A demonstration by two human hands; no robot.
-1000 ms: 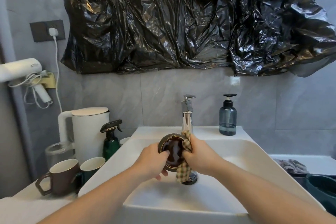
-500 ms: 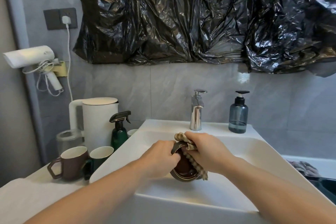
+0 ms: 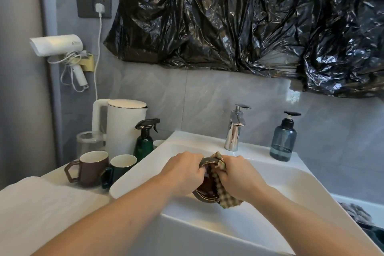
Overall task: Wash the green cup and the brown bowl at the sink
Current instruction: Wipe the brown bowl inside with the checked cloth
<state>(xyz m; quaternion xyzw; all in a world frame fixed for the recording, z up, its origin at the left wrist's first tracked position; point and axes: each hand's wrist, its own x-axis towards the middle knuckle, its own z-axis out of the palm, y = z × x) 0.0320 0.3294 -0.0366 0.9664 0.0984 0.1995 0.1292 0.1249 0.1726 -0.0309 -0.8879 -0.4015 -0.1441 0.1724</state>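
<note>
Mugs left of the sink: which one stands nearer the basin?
The green mug, right beside the sink wall. The brown mug stands farther left, its angular handle pointing away.

Single head-worn wide-angle view, looking forward and down from close above the near edge of the sink (image 3: 259, 233). Faces the far tiled wall (image 3: 187, 97); takes in the bench (image 3: 41, 203) at left, both forearms reaching in from below.

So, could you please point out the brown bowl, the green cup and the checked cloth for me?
brown bowl (image 3: 205, 191): head view, on its dark inside above the lower rim.
green cup (image 3: 117, 172): head view, on its outer wall.
checked cloth (image 3: 227, 200): head view, on the end hanging below the hand.
</note>
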